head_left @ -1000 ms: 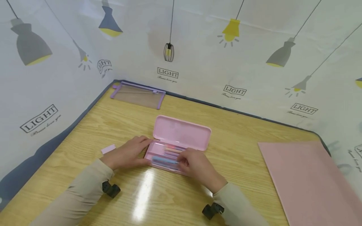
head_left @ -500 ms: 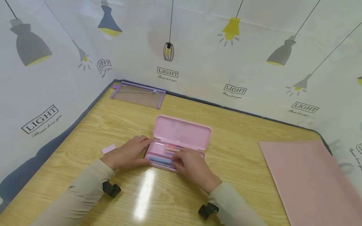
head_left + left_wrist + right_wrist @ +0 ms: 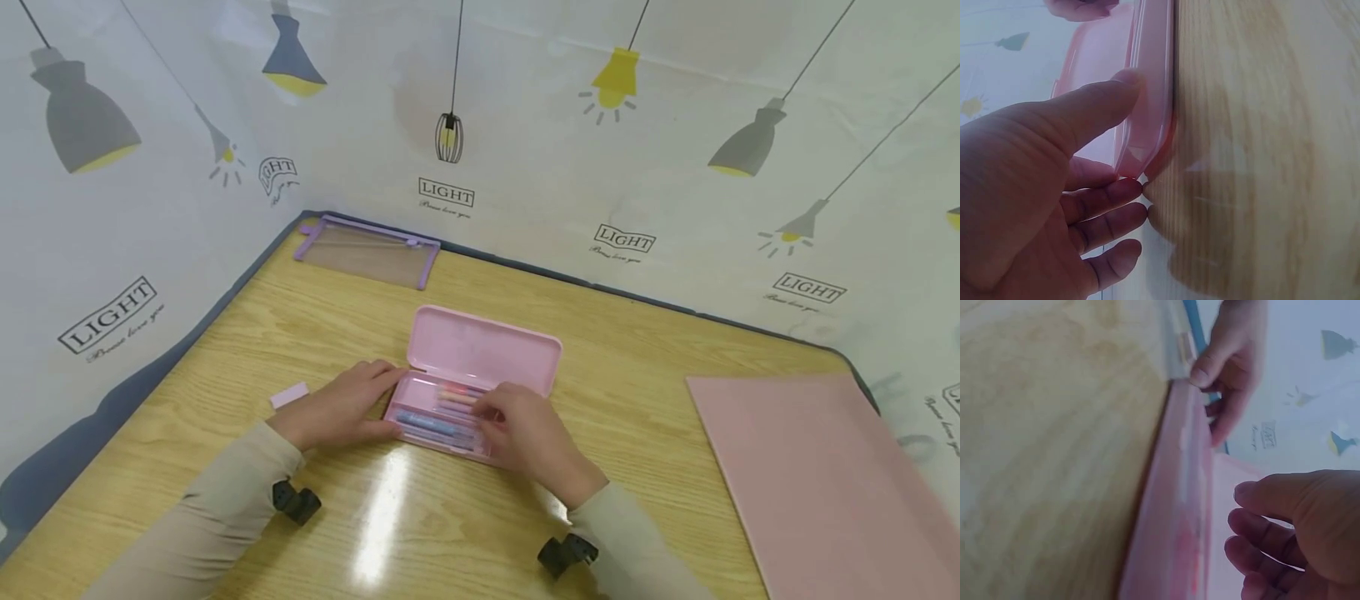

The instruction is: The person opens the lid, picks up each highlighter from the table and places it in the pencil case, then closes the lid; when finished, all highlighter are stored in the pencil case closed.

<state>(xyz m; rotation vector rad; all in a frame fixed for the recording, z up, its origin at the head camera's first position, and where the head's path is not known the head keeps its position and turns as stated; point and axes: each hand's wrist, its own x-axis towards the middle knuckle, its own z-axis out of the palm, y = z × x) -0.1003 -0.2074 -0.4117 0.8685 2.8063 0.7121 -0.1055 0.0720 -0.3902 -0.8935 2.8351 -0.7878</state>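
A pink pencil case point(image 3: 483, 350) lies on the wooden table with its lid up and back. Blue pens point(image 3: 433, 425) fill its front compartment; several slim pens or pencils point(image 3: 455, 397) with pinkish ends lie in the rear one. My left hand point(image 3: 341, 408) grips the case's left end, the thumb point(image 3: 1100, 106) along the front wall and the fingers around the corner. Over the case's right part hovers my right hand point(image 3: 528, 433), its fingers point(image 3: 1266, 534) loosely bent with nothing between them and the thumb. It hides the case's right end in the head view.
At the back left corner lies a mesh zip pouch point(image 3: 367, 254) with purple edging. A small pale block point(image 3: 288, 395) sits beside my left wrist. On the right lies a large pink flat board or folder point(image 3: 817, 475). A printed cloth wall point(image 3: 525, 125) borders the table.
My right hand first moved left over the front pens, then came back right and off them. The blue pens shifted slightly left. My left hand stayed on the case.
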